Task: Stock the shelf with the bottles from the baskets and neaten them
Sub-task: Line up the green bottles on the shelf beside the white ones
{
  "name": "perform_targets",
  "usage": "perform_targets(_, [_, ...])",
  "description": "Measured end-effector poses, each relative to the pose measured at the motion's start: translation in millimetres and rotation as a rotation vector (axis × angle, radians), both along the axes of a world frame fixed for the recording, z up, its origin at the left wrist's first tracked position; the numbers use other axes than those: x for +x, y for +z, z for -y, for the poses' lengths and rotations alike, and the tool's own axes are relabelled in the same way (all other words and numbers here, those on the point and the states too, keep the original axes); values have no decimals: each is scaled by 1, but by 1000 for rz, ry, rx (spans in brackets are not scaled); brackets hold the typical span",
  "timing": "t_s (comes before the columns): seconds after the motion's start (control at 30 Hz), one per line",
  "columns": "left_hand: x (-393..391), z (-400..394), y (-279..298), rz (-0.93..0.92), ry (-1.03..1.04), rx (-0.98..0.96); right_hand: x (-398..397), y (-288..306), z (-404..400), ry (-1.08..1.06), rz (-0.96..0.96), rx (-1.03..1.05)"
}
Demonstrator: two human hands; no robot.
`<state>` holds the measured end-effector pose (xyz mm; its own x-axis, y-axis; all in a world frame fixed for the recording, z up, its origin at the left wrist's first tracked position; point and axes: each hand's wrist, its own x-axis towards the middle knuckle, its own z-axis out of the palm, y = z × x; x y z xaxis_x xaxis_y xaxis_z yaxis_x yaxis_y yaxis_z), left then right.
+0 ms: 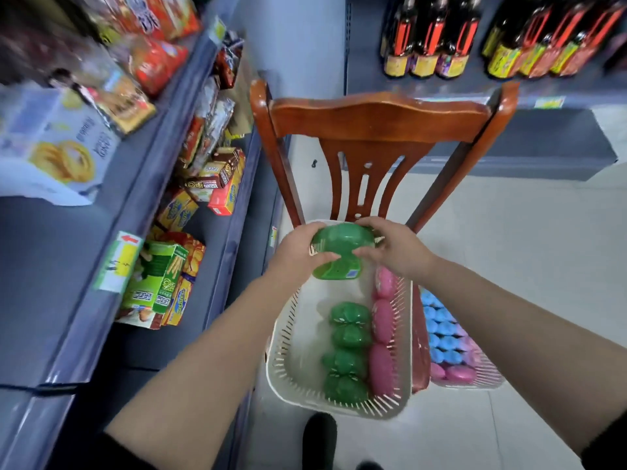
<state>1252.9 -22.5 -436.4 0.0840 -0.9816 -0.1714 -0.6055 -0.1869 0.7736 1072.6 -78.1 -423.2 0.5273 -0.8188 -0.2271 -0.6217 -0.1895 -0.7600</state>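
Both my hands close around one green bottle [341, 252] above the far end of a white slatted basket [295, 337]. My left hand [298, 251] wraps its left side, thumb across the front and fingers curled over the top; my right hand [395, 247] grips the opposite side the same way, thumb meeting the bottle near its middle. The bottle is held clear of the basket floor, its label end [339, 271] pointing down towards me.

Below it, more green bottles [347, 351] lie in a line along the basket's middle, with pink bottles [383, 334] packed in a row just beside them against the right wall. The left part of the basket floor is bare. The basket rests on the seat of a red-brown wooden chair [380, 117], whose carved back stands beyond my hands. A second basket [475, 379] sits to the right, partly hidden by my right forearm, filled with blue bottles [442, 337] and a few pink ones.

To my left, grey shelving [217, 262] carries biscuit boxes [163, 283] and snack packets [152, 59], blurred. Ahead on the right, dark bottles with yellow and red labels [427, 39] stand in a row on another shelf. A dark shoe [319, 435] shows on the pale tiled floor [509, 239].
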Motion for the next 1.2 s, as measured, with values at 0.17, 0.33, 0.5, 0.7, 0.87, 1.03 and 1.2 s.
perform_targets(0.17, [3,-38,111,-46,136,-139,10,108,-23,-11,207,-52])
perform_targets(0.33, [5,-99,212,-82,270,-340,24,208,-64,73,397,-129])
perform_targets(0.5, [12,-177,293,-81,432,-504,50,283,-122,202,581,-98])
perform_targets(0.7, [36,-286,358,-58,623,-679,97,336,-205,414,736,84])
perform_targets(0.87, [50,-378,402,32,768,-774,146,369,-283,639,755,184])
perform_targets(1.03, [64,-480,436,98,897,-806,188,397,-371,789,826,208])
perform_targets(1.2, [69,-579,467,109,1046,-860,221,426,-468,898,950,276])
